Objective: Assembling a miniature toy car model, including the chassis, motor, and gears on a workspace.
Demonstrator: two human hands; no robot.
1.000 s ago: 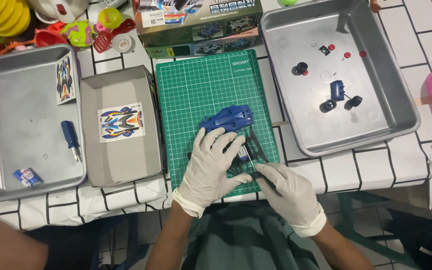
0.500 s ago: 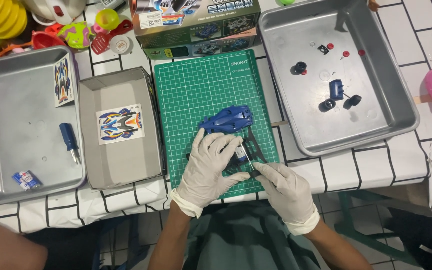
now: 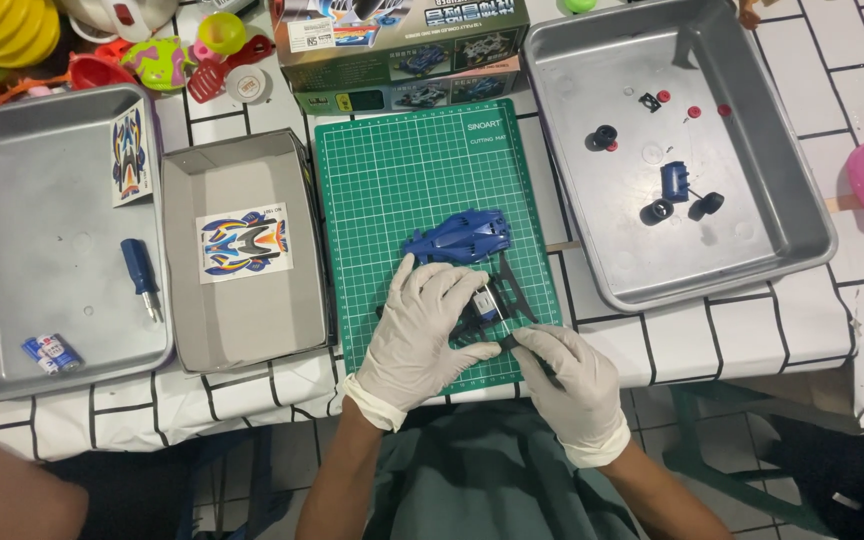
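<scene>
Gloved hands (image 3: 497, 345) grip, seemingly, a black plastic chassis (image 3: 497, 300).

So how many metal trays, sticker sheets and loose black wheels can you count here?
Metal trays: 2, left and right
Sticker sheets: 2, one in the left tray, one in the cardboard lid
Loose black wheels: 3
Total: 7

Black chassis (image 3: 500, 308) mostly hidden under left hand (image 3: 422, 335) fingers; only front end and a small motor part showing past fingertips. Right hand (image 3: 567, 375) fingertips pinching something dark, too small to tell. Tiny parts in right tray (image 3: 802, 200) unclear. Yellow stack (image 3: 2, 28) cut off at top edge.
</scene>
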